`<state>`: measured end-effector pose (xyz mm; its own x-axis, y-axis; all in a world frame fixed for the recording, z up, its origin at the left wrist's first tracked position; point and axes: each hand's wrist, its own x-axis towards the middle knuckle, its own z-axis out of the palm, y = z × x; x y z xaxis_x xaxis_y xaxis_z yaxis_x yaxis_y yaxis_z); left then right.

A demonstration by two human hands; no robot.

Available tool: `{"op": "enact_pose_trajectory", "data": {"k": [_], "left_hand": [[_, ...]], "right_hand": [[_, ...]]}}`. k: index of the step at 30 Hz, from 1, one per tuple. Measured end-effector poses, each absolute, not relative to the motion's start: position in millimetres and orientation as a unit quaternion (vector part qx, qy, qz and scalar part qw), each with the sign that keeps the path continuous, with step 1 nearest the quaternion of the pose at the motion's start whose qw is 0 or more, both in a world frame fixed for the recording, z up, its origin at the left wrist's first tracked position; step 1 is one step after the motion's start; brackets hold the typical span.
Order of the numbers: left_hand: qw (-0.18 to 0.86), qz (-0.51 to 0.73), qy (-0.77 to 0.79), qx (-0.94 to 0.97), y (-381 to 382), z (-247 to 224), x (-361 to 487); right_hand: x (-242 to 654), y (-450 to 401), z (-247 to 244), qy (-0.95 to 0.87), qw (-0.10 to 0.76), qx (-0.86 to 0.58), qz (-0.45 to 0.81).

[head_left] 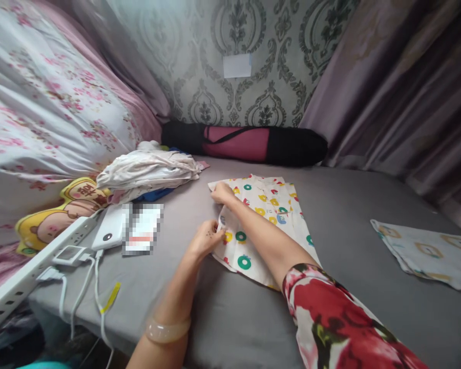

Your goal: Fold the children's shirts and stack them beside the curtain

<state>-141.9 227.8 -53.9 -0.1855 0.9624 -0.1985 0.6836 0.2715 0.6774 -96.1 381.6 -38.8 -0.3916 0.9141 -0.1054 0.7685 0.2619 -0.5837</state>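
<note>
A white cloth with a colourful print of green rings and yellow and red figures (pixel 261 205) lies spread on the grey bed sheet (pixel 346 215) in front of me. It looks like a small garment, but its exact kind does not show. My left hand (pixel 207 238) is closed on the cloth's left edge, thumb on top. Reaching across the cloth, my right hand (pixel 223 193) pinches its far left corner. Part of the cloth is hidden under my right forearm. Between the two hands the left edge is slightly lifted and folded.
A folded printed cloth (pixel 426 251) lies at the right. On the left are a heap of clothes (pixel 149 171), a yellow cartoon cushion (pixel 61 215), a white power bank (pixel 109 228), and a power strip (pixel 34 269) with cables. A long black and pink bag (pixel 238 143) lies along the wall.
</note>
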Motion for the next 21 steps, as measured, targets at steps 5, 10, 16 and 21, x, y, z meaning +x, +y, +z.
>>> {"op": "enact_pose_trajectory", "data": {"k": [5,10,16,21], "left_hand": [[0.328,0.277,0.713,0.554,225.0,-50.5,-133.6],[0.333,0.329,0.682,0.562,221.9,-48.0,-122.7],[0.409,0.387,0.616,0.551,219.3,-51.1,-106.3],[0.444,0.387,0.585,0.558,217.1,-50.6,-92.3]], "right_hand": [[-48.9,396.2,-27.1,-0.634,0.321,-0.514,0.481],[3.6,392.2,-20.5,-0.530,0.421,-0.490,0.549],[46.4,386.0,-28.5,-0.411,0.494,-0.478,0.599],[72.3,380.4,-40.6,-0.448,0.477,-0.530,0.539]]}}
